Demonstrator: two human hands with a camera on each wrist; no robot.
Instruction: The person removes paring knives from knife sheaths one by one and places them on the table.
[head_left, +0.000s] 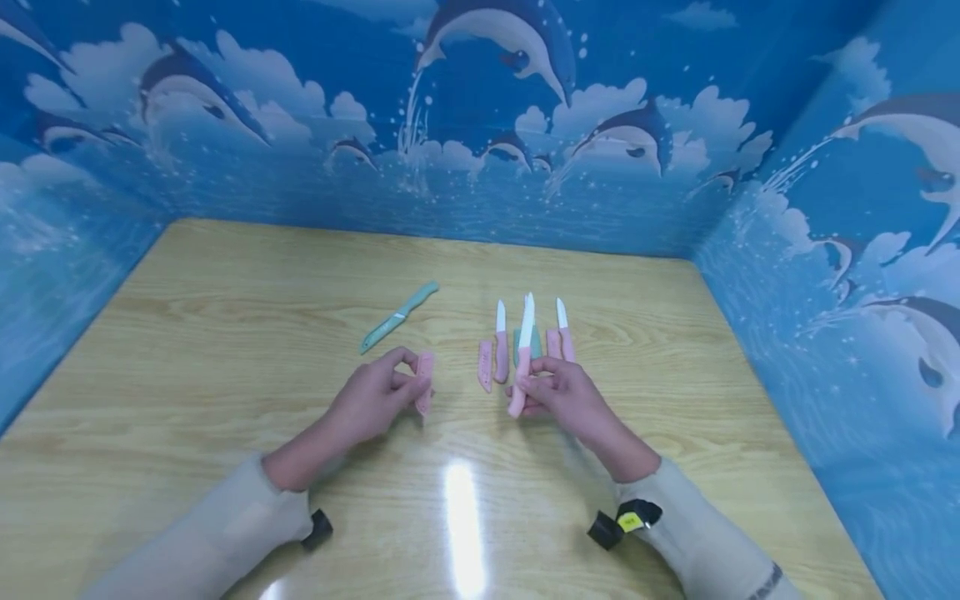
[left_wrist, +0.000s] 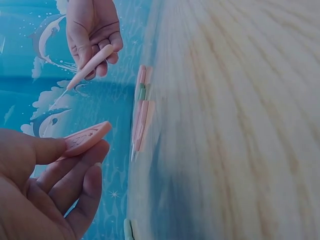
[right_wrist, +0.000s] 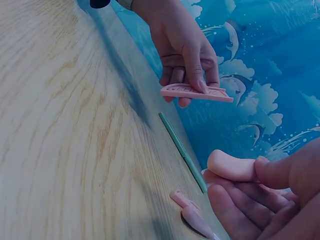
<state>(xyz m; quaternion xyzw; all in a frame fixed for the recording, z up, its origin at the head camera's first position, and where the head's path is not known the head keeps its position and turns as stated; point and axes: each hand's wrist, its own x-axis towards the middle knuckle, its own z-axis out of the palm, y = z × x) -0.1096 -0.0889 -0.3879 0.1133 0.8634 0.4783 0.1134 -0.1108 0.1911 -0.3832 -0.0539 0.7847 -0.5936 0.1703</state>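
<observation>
My left hand [head_left: 378, 397] pinches a pink knife sheath [head_left: 424, 383] between thumb and fingers, raised above the table. In my right hand [head_left: 564, 392] is a knife with a pink handle [head_left: 519, 385], its white blade [head_left: 527, 321] pointing away from me. The two hands are apart, and the left wrist view shows the knife [left_wrist: 90, 67] beyond the sheath [left_wrist: 87, 139]. Behind the right hand lie a pink knife [head_left: 501, 354] with a bare blade, a pink sheath [head_left: 485, 365], a second pink knife [head_left: 566, 337], another pink sheath [head_left: 553, 343] and a partly hidden green sheath [head_left: 536, 343].
Farther back on the left, a green knife [head_left: 399, 317] lies in its sheath on the wooden table [head_left: 262, 292]. Dolphin-print walls [head_left: 450, 192] stand along the table's back and sides. A bright light reflection [head_left: 463, 525] shows on the near tabletop.
</observation>
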